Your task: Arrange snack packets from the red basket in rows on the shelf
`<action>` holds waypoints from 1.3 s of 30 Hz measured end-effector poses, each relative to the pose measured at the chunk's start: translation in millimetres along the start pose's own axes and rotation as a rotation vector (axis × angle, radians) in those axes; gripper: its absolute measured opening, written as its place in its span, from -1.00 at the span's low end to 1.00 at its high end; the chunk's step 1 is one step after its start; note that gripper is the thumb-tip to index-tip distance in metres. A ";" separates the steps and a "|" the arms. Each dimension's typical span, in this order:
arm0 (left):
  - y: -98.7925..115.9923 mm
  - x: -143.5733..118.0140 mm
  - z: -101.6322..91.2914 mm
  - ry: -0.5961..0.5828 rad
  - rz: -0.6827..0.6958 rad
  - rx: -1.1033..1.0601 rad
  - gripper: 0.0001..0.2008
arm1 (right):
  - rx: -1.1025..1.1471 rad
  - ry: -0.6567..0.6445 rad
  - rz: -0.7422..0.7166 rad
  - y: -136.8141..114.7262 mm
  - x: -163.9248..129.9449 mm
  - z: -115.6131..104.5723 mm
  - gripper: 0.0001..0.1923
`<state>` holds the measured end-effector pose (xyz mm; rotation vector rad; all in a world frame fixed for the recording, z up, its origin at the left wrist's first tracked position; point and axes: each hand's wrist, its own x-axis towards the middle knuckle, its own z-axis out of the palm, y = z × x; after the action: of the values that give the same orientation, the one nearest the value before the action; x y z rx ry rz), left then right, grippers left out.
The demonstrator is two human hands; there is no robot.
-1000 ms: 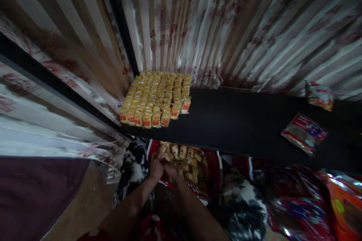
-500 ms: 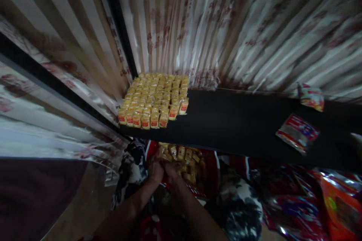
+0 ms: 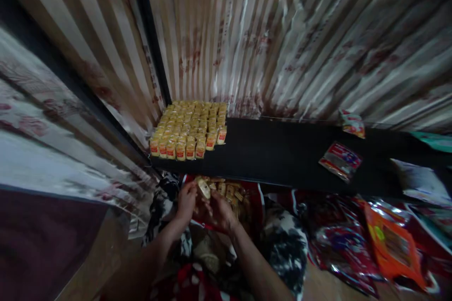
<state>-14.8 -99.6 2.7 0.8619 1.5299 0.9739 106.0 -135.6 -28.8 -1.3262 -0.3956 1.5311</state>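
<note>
Over a red basket (image 3: 262, 200) my left hand (image 3: 186, 201) and my right hand (image 3: 221, 211) are close together, fingers bent around a small yellow wrapped snack packet (image 3: 204, 188). The left fingers pinch its left side and the right fingers hold it from the right and below. More yellow wrapped packets (image 3: 233, 193) lie loose in the basket under the hands. Just above, on the black shelf (image 3: 264, 150), similar packets (image 3: 190, 127) with red labels stand in tight rows at the left end.
Farther right on the shelf lie a red flat packet (image 3: 341, 160), a small bag (image 3: 352, 123) and a white bag (image 3: 422, 181). Red and orange bags (image 3: 395, 244) are heaped below at right. A striped curtain (image 3: 261, 42) hangs behind, beside a dark post (image 3: 151, 33).
My hands have risen slightly from the basket, and a yellow packet now shows between them. The view has shifted right, bringing more bags into sight.
</note>
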 end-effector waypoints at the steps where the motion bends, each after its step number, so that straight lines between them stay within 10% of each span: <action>1: 2.4 -1.2 0.5 -0.008 -0.003 -0.054 -0.78 | 0.043 -0.011 0.016 -5.5 -4.0 -0.3 -0.72; 9: 20.3 -19.2 8.7 -0.073 -0.004 -0.326 -0.74 | 0.044 0.057 -0.118 -29.3 -28.1 -3.5 -0.54; 20: 54.7 -34.0 17.3 -0.171 -0.020 -0.386 -0.56 | -0.568 0.196 -0.799 -37.2 -47.5 4.7 -0.78; 39: 61.3 -20.1 26.7 -0.309 0.145 -0.148 -0.70 | -0.596 0.055 -0.517 -71.7 -28.4 -3.6 -0.69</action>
<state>16.4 -89.3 64.3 0.9771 1.1324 0.9931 139.1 -130.5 40.8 -1.5465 -1.1283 0.9663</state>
